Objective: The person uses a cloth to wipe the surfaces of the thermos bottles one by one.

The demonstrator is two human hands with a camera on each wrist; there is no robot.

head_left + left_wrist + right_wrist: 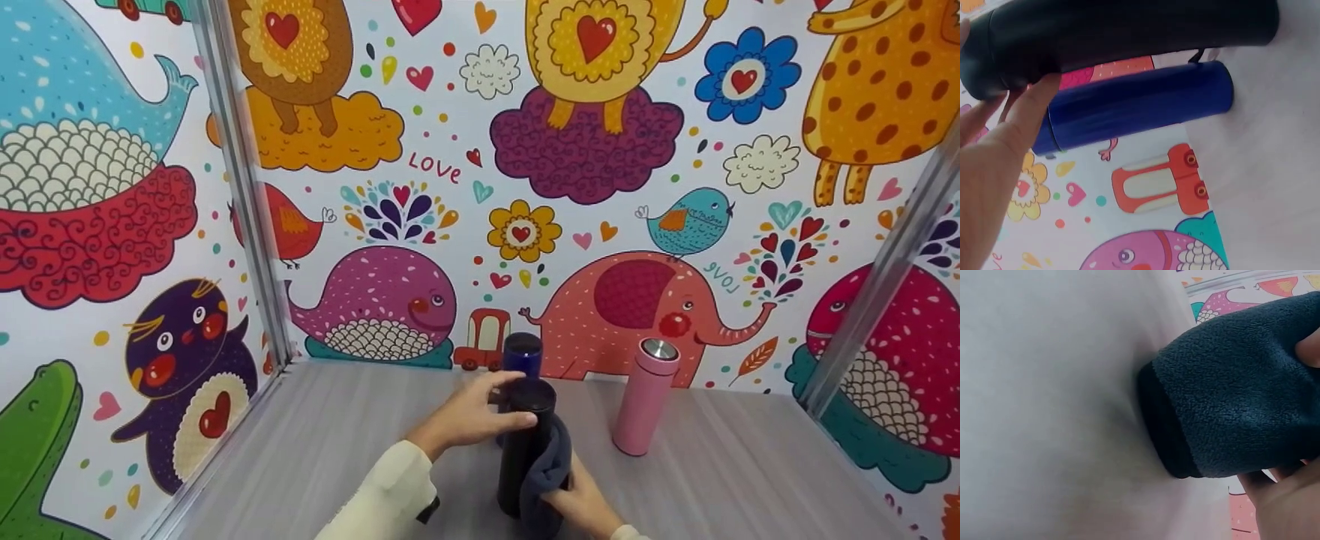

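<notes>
A black thermos flask [514, 472] stands near the front of the table, its dark top facing up. My left hand [466, 411] grips it around the upper end, thumb across the near side. Against its right side my right hand [583, 496] holds a dark grey cloth [551, 469]. In the right wrist view the fuzzy cloth [1241, 388] wraps the lower body, and only the black base [1162, 424] shows below it. Right behind the black flask is a blue thermos flask [1140, 101], partly hidden by it in the head view.
To the right stands a pink thermos flask [645, 405] with a silvery lid top. Walls printed with cartoon animals [382, 300] enclose the grey wood-grain table [720, 465] at the back and sides, joined by metal corner posts [244, 180].
</notes>
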